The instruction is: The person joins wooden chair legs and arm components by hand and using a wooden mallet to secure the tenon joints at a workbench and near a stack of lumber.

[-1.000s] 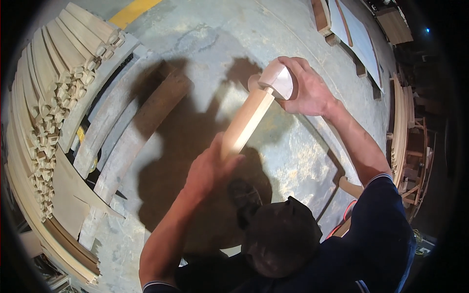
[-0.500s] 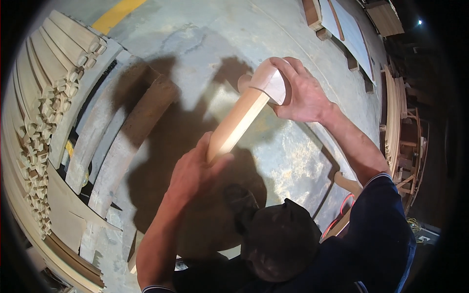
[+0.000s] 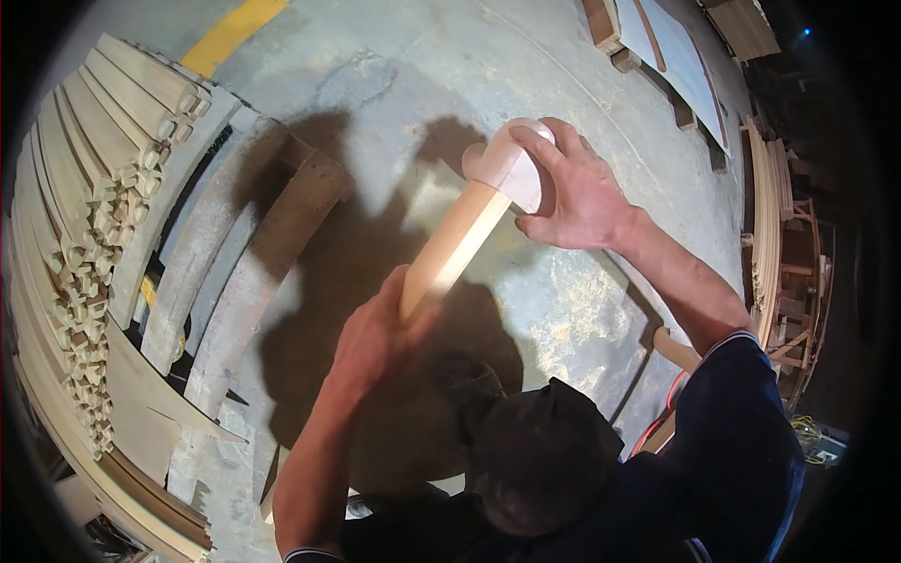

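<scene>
A squared wooden bar [image 3: 450, 246] slants up and to the right in front of me, above the floor. Its near end is held in my left hand [image 3: 380, 328], the thumb on one side and the fingers on the other. A pale pinkish sheet, like sandpaper, [image 3: 510, 169] curls over the bar's far end, with a loose curled edge at its left. My right hand [image 3: 587, 188] grips this sheet round the bar, fingers over the top and thumb below. The bar's far tip is hidden under the sheet and hand.
On the left, a large stack of light wooden strips [image 3: 103, 253] lies beside long worn boards [image 3: 253, 272]. A white-topped pallet [image 3: 671, 66] stands at the far right, and more timber [image 3: 765, 225] lies along the right side. Sawdust [image 3: 582, 328] covers part of the concrete floor.
My right hand and the pale sheet have slid slightly down the bar, toward my left hand. The left hand keeps its hold. The whole view has shifted a little.
</scene>
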Action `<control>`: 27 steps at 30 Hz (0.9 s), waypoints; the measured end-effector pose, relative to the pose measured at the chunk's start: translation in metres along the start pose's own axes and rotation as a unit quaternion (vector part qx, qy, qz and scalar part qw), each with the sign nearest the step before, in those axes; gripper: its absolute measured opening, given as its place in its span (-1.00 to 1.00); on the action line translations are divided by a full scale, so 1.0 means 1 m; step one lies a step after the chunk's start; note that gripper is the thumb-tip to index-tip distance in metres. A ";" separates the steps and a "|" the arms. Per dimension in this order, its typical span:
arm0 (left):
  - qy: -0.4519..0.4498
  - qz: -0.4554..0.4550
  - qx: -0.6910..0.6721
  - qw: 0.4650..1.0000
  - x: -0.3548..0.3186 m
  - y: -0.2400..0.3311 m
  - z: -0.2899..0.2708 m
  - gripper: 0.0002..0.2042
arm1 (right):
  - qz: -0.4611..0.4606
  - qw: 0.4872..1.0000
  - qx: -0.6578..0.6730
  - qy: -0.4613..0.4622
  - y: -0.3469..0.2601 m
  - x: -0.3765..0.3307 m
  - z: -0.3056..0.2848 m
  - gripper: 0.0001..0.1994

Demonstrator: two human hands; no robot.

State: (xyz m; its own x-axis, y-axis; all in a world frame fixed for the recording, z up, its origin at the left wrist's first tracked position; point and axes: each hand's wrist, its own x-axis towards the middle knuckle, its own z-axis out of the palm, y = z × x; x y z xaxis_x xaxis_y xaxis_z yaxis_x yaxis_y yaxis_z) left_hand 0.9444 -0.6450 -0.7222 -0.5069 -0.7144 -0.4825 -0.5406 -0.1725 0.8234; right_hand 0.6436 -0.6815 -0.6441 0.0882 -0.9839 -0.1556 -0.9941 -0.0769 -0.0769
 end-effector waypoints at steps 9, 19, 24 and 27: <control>-0.002 -0.014 0.006 1.000 -0.001 0.002 0.003 -0.36 | 0.039 0.988 0.148 -0.015 0.014 0.015 0.000 -0.20; 0.008 0.005 0.016 1.000 0.001 -0.007 0.005 -0.36 | 0.055 0.974 0.206 -0.078 0.012 0.022 -0.007 -0.09; 0.001 -0.002 0.009 1.000 0.000 0.005 0.000 -0.37 | 0.092 0.975 0.182 -0.085 0.000 0.026 -0.017 -0.10; -0.018 -0.030 0.002 0.999 0.001 0.008 -0.003 -0.35 | 0.106 0.973 0.180 -0.098 -0.001 0.028 -0.018 -0.13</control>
State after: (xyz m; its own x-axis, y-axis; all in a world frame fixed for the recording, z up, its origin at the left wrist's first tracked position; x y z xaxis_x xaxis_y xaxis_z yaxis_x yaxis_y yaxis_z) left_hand 0.9414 -0.6497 -0.7150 -0.4980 -0.6773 -0.5415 -0.5727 -0.2121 0.7919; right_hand 0.6462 -0.7121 -0.6307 -0.0700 -0.9191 -0.3879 -0.9075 0.2201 -0.3578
